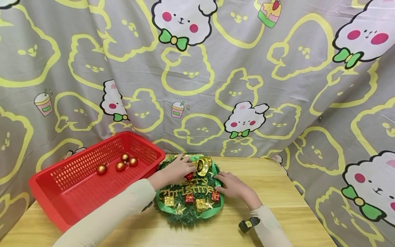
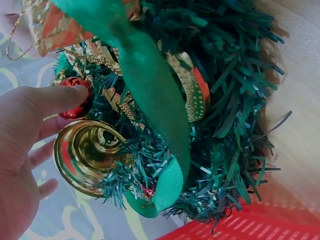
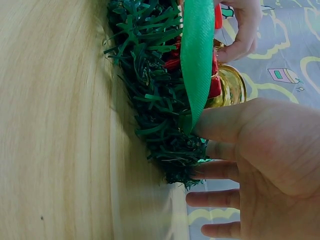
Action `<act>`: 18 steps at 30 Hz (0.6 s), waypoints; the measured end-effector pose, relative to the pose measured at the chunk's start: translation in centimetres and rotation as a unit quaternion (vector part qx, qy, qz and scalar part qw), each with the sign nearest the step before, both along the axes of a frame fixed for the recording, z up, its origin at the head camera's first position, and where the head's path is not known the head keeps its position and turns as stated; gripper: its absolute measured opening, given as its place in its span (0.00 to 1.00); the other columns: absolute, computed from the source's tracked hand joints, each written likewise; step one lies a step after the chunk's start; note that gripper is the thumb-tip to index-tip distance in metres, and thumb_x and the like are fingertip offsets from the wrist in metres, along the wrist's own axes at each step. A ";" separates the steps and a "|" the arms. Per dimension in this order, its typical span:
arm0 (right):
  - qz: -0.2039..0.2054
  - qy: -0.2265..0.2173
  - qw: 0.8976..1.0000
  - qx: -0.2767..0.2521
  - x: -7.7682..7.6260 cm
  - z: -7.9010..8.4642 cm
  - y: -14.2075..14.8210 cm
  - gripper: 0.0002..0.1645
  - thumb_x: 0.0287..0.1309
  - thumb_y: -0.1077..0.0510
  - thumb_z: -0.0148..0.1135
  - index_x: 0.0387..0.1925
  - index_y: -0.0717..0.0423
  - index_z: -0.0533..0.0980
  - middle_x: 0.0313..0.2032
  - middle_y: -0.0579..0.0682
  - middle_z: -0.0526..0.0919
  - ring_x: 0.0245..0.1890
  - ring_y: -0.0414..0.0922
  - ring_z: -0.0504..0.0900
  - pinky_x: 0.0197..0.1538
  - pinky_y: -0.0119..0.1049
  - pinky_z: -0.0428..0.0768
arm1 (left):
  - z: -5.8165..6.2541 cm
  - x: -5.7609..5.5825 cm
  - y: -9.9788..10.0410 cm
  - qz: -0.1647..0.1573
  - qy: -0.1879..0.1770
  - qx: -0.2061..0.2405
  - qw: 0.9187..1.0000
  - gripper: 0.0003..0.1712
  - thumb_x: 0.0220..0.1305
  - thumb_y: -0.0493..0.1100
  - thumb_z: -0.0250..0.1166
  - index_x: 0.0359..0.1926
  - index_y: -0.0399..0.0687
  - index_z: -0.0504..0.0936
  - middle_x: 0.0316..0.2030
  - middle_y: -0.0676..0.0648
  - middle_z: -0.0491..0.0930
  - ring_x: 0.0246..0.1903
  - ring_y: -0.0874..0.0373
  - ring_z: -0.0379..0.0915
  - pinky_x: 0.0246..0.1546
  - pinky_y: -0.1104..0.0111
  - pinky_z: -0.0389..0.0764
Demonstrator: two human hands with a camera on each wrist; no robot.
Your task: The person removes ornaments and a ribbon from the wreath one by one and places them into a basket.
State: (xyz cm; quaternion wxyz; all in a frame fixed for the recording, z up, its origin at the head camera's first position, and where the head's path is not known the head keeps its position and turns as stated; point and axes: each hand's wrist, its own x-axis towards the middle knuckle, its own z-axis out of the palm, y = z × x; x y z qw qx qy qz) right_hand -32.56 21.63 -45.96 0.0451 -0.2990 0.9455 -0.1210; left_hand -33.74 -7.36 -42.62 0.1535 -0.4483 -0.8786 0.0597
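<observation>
A green tinsel wreath (image 1: pixel 185 219) lies on the table, dressed with green ribbon (image 3: pixel 197 60), gold lettering (image 1: pixel 188 191), small gift boxes (image 1: pixel 201 205) and stars. A gold bell (image 1: pixel 202 167) sits at its upper part. My left hand (image 1: pixel 180 168) reaches over the wreath's upper left. In the left wrist view its thumb and forefinger pinch a shiny red ball (image 2: pixel 75 97) beside the bell. My right hand (image 1: pixel 232 187) is at the wreath's right edge. Its thumb touches the ribbon there, and the other fingers extend straight, partly behind the tinsel.
A red plastic basket (image 1: pixel 46 202) stands left of the wreath, with several gold balls (image 1: pixel 102 169) inside. The wooden table (image 1: pixel 265 178) ends at a patterned curtain (image 1: pixel 197 137) behind. A black strap device (image 1: pixel 249 224) is on my right wrist.
</observation>
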 end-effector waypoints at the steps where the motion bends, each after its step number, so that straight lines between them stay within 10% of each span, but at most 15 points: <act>1: 0.000 0.000 1.000 0.001 0.0 0.0 0.0 0.30 0.71 0.47 0.60 0.66 0.60 0.73 0.65 0.60 0.74 0.60 0.60 0.75 0.62 0.59 0.73 | 0.0 0.1 0.0 0.000 0.003 -0.002 1.000 0.21 0.57 0.43 0.77 0.52 0.57 0.83 0.44 0.54 0.86 0.50 0.53 0.73 0.64 0.41 0.72; 18: -0.002 0.000 1.000 -0.003 0.0 -0.1 0.0 0.30 0.71 0.48 0.60 0.66 0.60 0.73 0.65 0.60 0.74 0.61 0.60 0.75 0.63 0.59 0.73 | 0.2 0.2 -0.4 -0.011 0.015 0.026 0.999 0.21 0.57 0.50 0.76 0.50 0.56 0.83 0.43 0.53 0.84 0.47 0.53 0.72 0.53 0.53 0.74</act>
